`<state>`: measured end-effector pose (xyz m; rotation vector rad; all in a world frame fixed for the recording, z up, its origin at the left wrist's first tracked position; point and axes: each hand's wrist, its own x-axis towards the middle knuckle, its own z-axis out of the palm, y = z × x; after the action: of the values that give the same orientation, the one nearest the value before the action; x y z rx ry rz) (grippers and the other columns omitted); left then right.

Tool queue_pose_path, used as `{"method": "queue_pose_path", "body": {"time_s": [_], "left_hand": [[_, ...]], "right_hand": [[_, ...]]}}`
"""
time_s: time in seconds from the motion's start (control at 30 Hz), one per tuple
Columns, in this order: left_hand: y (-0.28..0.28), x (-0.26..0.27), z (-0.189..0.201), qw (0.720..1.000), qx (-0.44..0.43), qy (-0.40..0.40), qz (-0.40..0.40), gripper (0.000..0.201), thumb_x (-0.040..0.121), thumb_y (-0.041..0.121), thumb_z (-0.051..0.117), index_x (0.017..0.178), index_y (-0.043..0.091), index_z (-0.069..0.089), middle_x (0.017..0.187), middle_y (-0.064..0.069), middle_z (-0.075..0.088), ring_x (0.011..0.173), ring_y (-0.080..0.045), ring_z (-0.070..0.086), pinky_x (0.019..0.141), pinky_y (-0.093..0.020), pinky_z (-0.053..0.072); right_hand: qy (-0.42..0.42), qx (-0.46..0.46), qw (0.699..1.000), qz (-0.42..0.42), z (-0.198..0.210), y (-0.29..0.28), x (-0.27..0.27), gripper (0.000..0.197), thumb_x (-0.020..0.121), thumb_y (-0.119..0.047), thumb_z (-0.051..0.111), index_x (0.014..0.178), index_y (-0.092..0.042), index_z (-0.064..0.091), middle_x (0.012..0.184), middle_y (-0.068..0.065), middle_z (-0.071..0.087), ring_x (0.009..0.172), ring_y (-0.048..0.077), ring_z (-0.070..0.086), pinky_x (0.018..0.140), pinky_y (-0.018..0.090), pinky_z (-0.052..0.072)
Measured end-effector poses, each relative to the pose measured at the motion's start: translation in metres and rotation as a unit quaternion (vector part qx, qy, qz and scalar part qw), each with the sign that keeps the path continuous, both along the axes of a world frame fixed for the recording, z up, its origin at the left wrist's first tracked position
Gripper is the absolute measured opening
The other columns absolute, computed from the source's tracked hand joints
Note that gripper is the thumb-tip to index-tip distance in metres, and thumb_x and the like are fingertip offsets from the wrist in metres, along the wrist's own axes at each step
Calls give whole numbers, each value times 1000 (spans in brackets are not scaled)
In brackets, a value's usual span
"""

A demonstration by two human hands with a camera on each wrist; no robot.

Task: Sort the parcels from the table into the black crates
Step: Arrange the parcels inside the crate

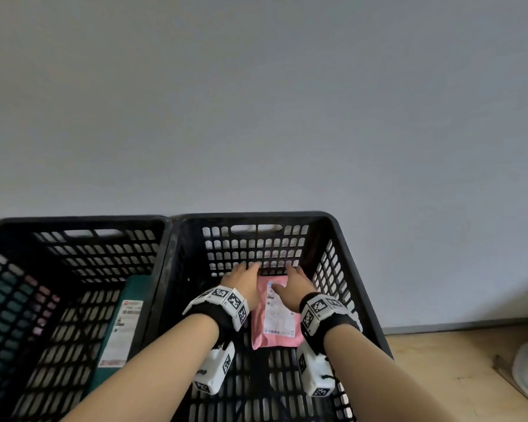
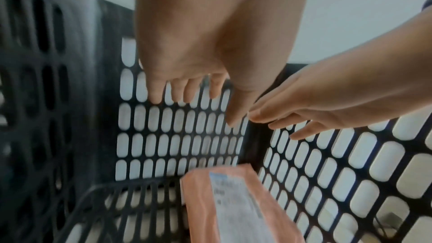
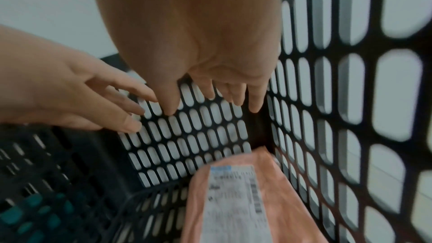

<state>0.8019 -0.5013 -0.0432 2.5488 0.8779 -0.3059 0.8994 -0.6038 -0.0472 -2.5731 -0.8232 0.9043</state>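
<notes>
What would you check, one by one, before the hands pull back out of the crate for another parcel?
1. Pink parcel lies on the floor of the right crate: ok.
2. Left hand holds nothing, fingers straight above the parcel: ok.
3. Right hand holds nothing, fingers spread above the parcel: ok.
4. Parcel's label faces up: ok; its text is too blurred to read.
5. Way up out of the crate is open, with nothing over the hands: ok.
6. Whether pink belongs in this crate, with the teal parcel in the left crate: cannot tell.
</notes>
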Motion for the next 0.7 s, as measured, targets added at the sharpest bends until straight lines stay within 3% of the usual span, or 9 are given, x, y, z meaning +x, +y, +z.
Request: {"method": "queue_pose_path", "body": {"time_s": [0.13,0.23,0.37,0.57,0.7], "left_hand": [[-4,-16,63,998,33,-60,15,55,90,21,55,141,19,35,139,-9,44,126,-27,44,103,-44,41],[-13,-35,105,995,58,-84,24,54,92,20,52,143,17,34,138,-11,46,124,-27,47,103,-43,41],[-34,-67,143,987,85,-129,47,48,93,20,52,139,15,39,130,-11,53,110,-25,57,91,-35,48],[-68,-129,173,977,118,-153,87,50,92,19,52,140,13,39,134,-10,52,120,-24,51,95,-31,42],[-80,-181,196,969,129,-172,122,52,91,20,53,141,14,37,133,-13,50,114,-27,54,88,-33,45]], "right_hand": [[-28,65,997,28,53,0,-13,63,91,-37,54,144,-9,31,149,14,33,132,30,40,109,40,36],[-49,109,991,59,94,-8,-29,59,95,-33,52,143,-5,33,147,15,37,131,28,42,106,35,36],[-79,162,979,92,131,-31,-55,57,95,-35,52,142,-7,36,141,13,47,126,25,48,101,33,39],[-102,181,965,162,176,-57,-104,60,96,-34,50,146,-8,29,147,14,39,129,27,45,101,35,40],[-119,186,953,207,200,-57,-143,60,96,-33,51,145,-6,30,146,15,39,132,28,41,104,35,37]]}}
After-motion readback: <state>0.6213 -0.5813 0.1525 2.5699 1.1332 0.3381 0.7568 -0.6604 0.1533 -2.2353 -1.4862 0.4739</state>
